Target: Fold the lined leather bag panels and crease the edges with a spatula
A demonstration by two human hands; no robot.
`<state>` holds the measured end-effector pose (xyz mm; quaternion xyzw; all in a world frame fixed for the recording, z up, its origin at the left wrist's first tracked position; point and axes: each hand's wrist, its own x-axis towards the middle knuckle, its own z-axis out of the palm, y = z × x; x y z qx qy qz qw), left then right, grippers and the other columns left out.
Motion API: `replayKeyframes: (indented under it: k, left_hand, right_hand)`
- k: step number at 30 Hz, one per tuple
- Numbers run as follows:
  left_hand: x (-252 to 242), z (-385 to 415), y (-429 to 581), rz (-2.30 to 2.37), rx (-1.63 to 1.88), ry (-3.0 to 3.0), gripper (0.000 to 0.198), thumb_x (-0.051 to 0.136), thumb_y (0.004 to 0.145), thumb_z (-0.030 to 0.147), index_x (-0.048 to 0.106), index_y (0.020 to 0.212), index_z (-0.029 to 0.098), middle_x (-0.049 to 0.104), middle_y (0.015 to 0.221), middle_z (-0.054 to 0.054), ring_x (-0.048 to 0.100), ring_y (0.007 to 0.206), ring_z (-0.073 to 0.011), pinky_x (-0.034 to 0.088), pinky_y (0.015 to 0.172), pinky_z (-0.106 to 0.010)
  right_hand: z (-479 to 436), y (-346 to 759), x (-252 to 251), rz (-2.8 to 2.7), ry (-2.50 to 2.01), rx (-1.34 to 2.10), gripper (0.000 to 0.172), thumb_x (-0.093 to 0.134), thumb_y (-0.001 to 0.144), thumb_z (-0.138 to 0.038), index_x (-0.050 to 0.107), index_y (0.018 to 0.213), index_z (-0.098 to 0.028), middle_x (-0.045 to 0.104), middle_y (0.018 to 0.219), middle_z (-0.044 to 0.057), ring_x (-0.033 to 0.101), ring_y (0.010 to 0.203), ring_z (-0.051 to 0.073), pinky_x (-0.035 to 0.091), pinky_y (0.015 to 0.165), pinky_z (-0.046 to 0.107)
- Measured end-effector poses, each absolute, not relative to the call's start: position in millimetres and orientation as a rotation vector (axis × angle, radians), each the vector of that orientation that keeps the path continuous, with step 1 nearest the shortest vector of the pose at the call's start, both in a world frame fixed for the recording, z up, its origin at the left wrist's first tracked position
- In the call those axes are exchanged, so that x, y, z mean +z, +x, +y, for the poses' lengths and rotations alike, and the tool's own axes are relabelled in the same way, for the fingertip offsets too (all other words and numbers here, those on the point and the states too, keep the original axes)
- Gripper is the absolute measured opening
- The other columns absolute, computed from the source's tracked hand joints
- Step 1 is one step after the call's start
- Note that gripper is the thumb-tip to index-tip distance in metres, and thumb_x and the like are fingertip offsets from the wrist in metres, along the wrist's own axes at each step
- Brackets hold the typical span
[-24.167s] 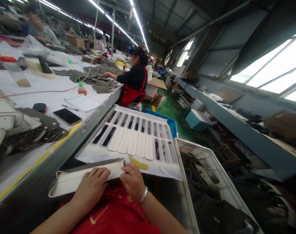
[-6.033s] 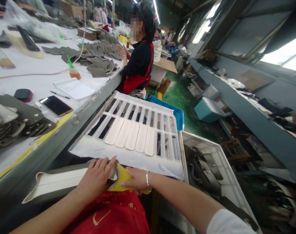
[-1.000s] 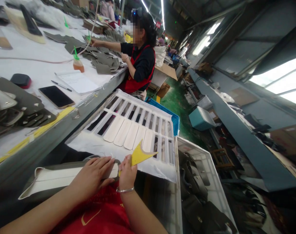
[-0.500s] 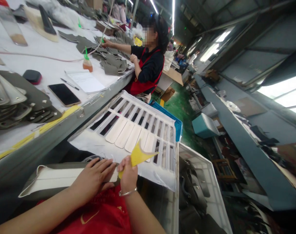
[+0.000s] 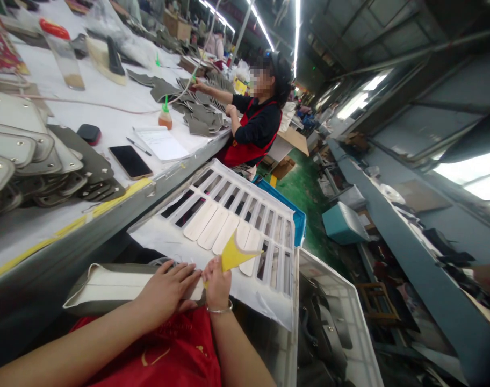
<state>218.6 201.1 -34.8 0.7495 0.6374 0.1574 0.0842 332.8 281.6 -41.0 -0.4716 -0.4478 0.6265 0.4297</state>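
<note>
A grey piece with a cream lining (image 5: 112, 284) lies across my lap, over the red apron (image 5: 160, 349). My left hand (image 5: 170, 287) rests on its right end, palm down, with the fingers spread. Beside it, my right hand (image 5: 217, 282) is closed around a yellow, curved, pointed tool (image 5: 239, 254), whose wide part sticks up past the fingers. The tool's lower end is by the edge of the piece. Several cream strips (image 5: 213, 228) lie on the white slatted rack (image 5: 265, 306) just beyond my hands.
At the left, a worktable (image 5: 120, 115) bears a phone (image 5: 130, 162), a notebook (image 5: 160, 144), a glue bottle (image 5: 165, 117) and stacked pieces (image 5: 23, 153). A person in a red apron (image 5: 255, 126) works beyond. A white crate (image 5: 360, 322) stands at the right.
The view has shifted, so the table, rack and both hands appear farther right and slightly lower. Both hands keep nearly the same pose, and the yellow tool remains in my right hand.
</note>
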Motion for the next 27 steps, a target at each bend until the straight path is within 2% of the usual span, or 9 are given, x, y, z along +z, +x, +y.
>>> replayKeyframes:
  k: [5,7,11,17,19,21,23,25,27]
  left_hand:
    - [-35.5,199.1,216.2,1.874,0.521,2.213,0.056,0.058,0.079,0.049,0.050,0.128,0.023,0.056,0.129,-0.009,0.051,0.117,-0.0267,0.028,0.099,-0.043]
    - [-34.9,199.5,215.5,1.859,0.510,2.192,0.056,0.059,0.079,0.048,0.050,0.128,0.022,0.055,0.130,-0.010,0.050,0.117,-0.0277,0.028,0.099,-0.045]
    - [-32.9,201.0,214.2,1.835,0.492,2.135,0.053,0.059,0.079,0.048,0.052,0.126,0.023,0.054,0.131,-0.010,0.050,0.117,-0.0292,0.028,0.098,-0.046]
    - [-38.2,201.8,211.1,1.797,0.525,2.109,0.058,0.064,0.075,0.044,0.050,0.128,0.023,0.054,0.131,-0.010,0.049,0.118,-0.0301,0.030,0.098,-0.048]
    - [-37.7,203.1,214.1,1.796,0.542,2.098,0.056,0.063,0.077,0.043,0.050,0.127,0.023,0.054,0.131,-0.010,0.049,0.118,-0.0303,0.030,0.098,-0.048]
    - [-32.2,202.8,218.1,1.817,0.521,2.087,0.054,0.061,0.078,0.042,0.051,0.126,0.020,0.054,0.131,-0.013,0.048,0.118,-0.0323,0.029,0.099,-0.051]
    - [-23.2,197.9,216.6,1.852,0.470,2.088,0.049,0.060,0.080,0.039,0.055,0.123,0.017,0.056,0.128,-0.016,0.050,0.116,-0.0341,0.027,0.101,-0.055]
    - [-14.5,184.3,202.4,1.876,0.465,2.106,0.041,0.057,0.081,0.037,0.060,0.117,0.016,0.062,0.118,-0.015,0.054,0.111,-0.0315,0.025,0.104,-0.054]
    - [-9.4,159.7,173.1,1.839,0.672,2.108,0.041,0.056,0.081,0.040,0.059,0.117,0.020,0.066,0.113,-0.011,0.058,0.106,-0.0269,0.024,0.107,-0.051]
  right_hand:
    - [281.0,332.1,-39.4,-0.963,-1.141,1.543,0.041,0.050,0.080,-0.055,0.034,0.064,-0.021,0.027,0.053,-0.009,0.025,0.042,0.006,0.027,0.041,0.020]
    - [275.5,332.2,-42.1,-1.133,-1.169,1.491,0.041,0.046,0.082,-0.055,0.036,0.062,-0.020,0.029,0.053,-0.008,0.029,0.045,0.007,0.030,0.043,0.021]
    - [271.0,330.2,-40.1,-1.473,-1.204,1.278,0.037,0.047,0.081,-0.053,0.043,0.064,-0.020,0.042,0.060,-0.003,0.042,0.058,0.011,0.038,0.054,0.024]
    - [270.5,330.6,-34.4,-1.317,-1.240,1.420,0.041,0.032,0.086,-0.056,0.027,0.064,-0.023,0.023,0.053,-0.008,0.024,0.042,0.008,0.029,0.040,0.022]
    - [263.4,332.7,-36.7,-1.403,-1.257,1.366,0.041,0.033,0.086,-0.057,0.031,0.064,-0.022,0.030,0.055,-0.006,0.033,0.045,0.009,0.035,0.044,0.024]
    - [255.9,333.8,-35.7,-1.539,-1.248,1.309,0.040,0.041,0.083,-0.057,0.041,0.066,-0.021,0.044,0.060,-0.002,0.046,0.057,0.013,0.042,0.054,0.027]
    - [252.2,333.4,-28.3,-1.649,-1.227,1.323,0.036,0.049,0.080,-0.055,0.047,0.069,-0.021,0.052,0.064,0.001,0.052,0.063,0.015,0.044,0.059,0.028]
    - [254.6,331.8,-15.3,-1.765,-1.276,1.426,0.039,0.035,0.087,-0.056,0.043,0.068,-0.023,0.045,0.051,-0.003,0.044,0.044,0.012,0.041,0.048,0.028]
    - [262.0,329.1,1.0,-1.848,-1.245,1.540,0.037,0.029,0.090,-0.055,0.043,0.080,-0.022,0.054,0.064,-0.001,0.047,0.042,0.012,0.041,0.044,0.027]
